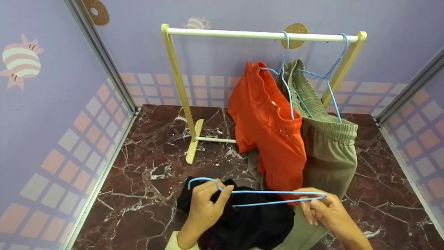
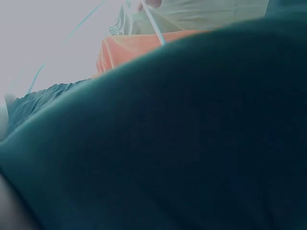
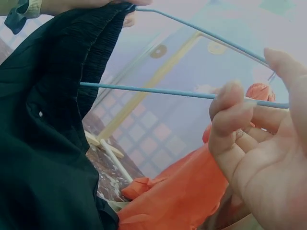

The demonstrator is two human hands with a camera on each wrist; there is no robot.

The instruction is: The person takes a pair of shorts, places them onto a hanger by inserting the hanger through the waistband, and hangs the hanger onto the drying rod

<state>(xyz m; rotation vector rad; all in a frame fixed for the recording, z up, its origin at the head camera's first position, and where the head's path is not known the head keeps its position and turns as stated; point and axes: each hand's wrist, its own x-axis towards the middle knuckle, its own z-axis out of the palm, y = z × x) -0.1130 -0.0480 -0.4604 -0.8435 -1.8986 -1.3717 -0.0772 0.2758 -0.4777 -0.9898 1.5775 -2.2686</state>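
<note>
A light blue wire clothes hanger lies sideways between both hands in the head view. My left hand grips it near the hook, together with the black pants. One end of the hanger is inside their gathered elastic waistband, as the right wrist view shows. At the hanger's bare end, my right hand holds the wire with curled fingers and thumb. Dark cloth fills most of the left wrist view and hides the left fingers there.
Behind the hands stands a clothes rack with a white rail and wooden legs. Orange shorts and olive pants hang on blue hangers at its right side. Patterned wall panels border the marbled floor.
</note>
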